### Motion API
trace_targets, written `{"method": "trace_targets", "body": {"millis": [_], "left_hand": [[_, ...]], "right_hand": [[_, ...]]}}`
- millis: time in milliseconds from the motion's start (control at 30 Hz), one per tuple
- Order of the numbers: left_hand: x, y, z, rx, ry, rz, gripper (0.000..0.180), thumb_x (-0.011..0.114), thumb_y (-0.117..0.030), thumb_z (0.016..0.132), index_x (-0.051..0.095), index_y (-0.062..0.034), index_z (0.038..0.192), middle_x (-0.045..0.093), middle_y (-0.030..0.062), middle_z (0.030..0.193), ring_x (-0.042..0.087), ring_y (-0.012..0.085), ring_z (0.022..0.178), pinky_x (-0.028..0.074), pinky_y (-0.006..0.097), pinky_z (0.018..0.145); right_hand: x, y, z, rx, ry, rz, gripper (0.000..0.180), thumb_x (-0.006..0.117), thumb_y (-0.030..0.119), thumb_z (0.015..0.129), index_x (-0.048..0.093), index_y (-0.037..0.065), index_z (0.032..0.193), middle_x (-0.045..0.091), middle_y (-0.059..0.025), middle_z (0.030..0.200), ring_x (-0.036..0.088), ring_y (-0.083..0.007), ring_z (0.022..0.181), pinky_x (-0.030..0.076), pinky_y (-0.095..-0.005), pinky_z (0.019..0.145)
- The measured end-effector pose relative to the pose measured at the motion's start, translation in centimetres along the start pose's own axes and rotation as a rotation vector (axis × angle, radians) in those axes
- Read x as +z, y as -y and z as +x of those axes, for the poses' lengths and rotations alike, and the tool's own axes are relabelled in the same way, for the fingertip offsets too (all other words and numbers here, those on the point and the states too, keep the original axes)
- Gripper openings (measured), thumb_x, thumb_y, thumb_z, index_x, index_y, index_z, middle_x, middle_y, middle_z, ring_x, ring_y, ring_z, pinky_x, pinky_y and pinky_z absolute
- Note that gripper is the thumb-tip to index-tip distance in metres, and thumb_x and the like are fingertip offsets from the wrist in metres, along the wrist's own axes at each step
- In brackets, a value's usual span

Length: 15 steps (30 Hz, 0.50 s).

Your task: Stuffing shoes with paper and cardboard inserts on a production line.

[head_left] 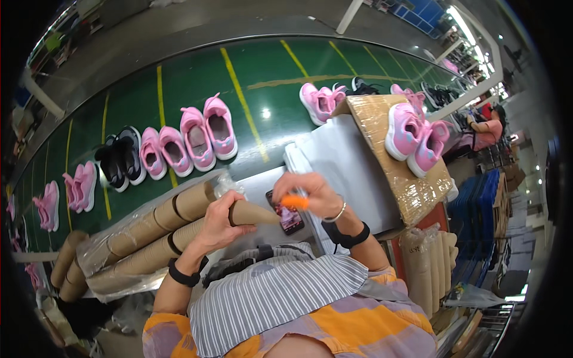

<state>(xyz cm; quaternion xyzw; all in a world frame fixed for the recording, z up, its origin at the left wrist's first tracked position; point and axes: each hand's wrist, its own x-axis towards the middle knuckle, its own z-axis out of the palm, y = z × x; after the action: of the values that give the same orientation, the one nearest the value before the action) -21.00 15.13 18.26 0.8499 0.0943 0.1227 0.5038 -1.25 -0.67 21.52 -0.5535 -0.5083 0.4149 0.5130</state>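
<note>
In my left hand is a brown cardboard cone, gripped near its wide end with its tip pointing right. The cone lies in line with the long nested stacks of cones, partly wrapped in clear plastic, on the left. Just beyond the tip, my right hand has its fingers closed on a small bright orange object whose kind I cannot make out. Motion blurs those fingers a little. Beneath them a phone with a lit screen lies on the grey worktop.
Pink sneakers and black sneakers stand along the green conveyor with yellow lines. At right, pink shoes rest on a taped cardboard box. A person sits farther off. More wrapped cones stand right.
</note>
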Motion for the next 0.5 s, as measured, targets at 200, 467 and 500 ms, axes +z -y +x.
{"method": "trace_targets", "body": {"millis": [200, 467, 500], "left_hand": [[2.6, -1.0, -1.0, -0.139, 0.075, -0.191, 0.041, 0.083, -0.025, 0.065, 0.054, -0.0025, 0.082, 0.055, 0.0030, 0.065, 0.049, 0.0079, 0.062, 0.043, 0.026, 0.057], [4.3, 1.7, -3.4, -0.402, 0.099, -0.536, 0.032, 0.076, -0.020, 0.076, 0.051, -0.0034, 0.086, 0.053, -0.0032, 0.076, 0.048, 0.0044, 0.069, 0.042, 0.022, 0.060], [4.2, 1.4, -3.3, -0.399, 0.130, -0.629, 0.029, 0.073, -0.017, 0.078, 0.051, -0.0026, 0.091, 0.055, -0.0025, 0.081, 0.049, 0.0045, 0.072, 0.043, 0.022, 0.063]], "right_hand": [[-9.5, -9.3, -6.8, 0.138, -0.810, -1.191, 0.028, 0.077, 0.014, 0.067, 0.056, 0.004, 0.082, 0.054, -0.0106, 0.080, 0.054, -0.0290, 0.077, 0.045, -0.0386, 0.067], [-5.8, -13.0, -5.5, 0.134, -0.481, -1.398, 0.021, 0.070, 0.015, 0.070, 0.052, 0.005, 0.076, 0.051, -0.0098, 0.078, 0.052, -0.0272, 0.076, 0.046, -0.0369, 0.064], [-5.6, -14.6, -5.9, 0.152, -0.475, -1.380, 0.021, 0.070, 0.015, 0.070, 0.052, 0.005, 0.076, 0.051, -0.0098, 0.078, 0.052, -0.0272, 0.076, 0.046, -0.0369, 0.064]]}}
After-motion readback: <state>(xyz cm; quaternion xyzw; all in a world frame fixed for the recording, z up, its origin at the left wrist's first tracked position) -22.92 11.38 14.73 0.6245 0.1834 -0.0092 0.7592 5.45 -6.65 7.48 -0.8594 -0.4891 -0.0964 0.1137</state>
